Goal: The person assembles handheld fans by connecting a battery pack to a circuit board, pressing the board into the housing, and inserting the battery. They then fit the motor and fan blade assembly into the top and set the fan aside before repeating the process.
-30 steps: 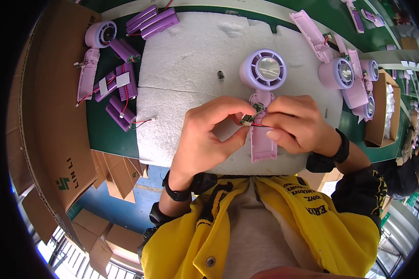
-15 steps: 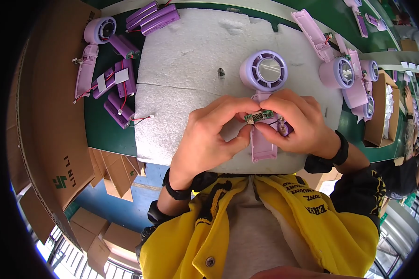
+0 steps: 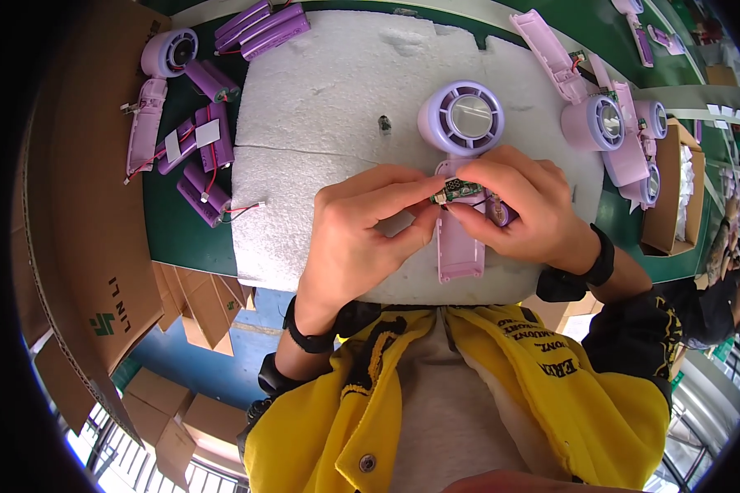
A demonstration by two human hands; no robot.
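Note:
Between my hands is a small green circuit board (image 3: 460, 190) with a dark display, held above the open handle shell (image 3: 460, 251) of a purple handheld fan (image 3: 467, 119). My left hand (image 3: 368, 226) pinches the board's left end between thumb and fingers. At its right end my right hand (image 3: 528, 207) grips the board with fingertips and thumb. Partly covered by the right fingers is a purple battery cell (image 3: 499, 212), lying beside the handle, with dark wire near it. The fan rests on a white foam slab (image 3: 321, 99), its round head pointing away from me.
Purple battery packs (image 3: 210, 144) with wires lie left of the foam, beside another opened fan (image 3: 150, 119). Several fans and shells (image 3: 594, 123) cluster on the right near a cardboard box (image 3: 674, 193). A tall carton (image 3: 82, 205) borders the left side. Another person (image 3: 728, 304) is at far right.
The view has shifted slightly. The circuit board has tilted a little and sits closer to the shell. Both hands keep hold of it.

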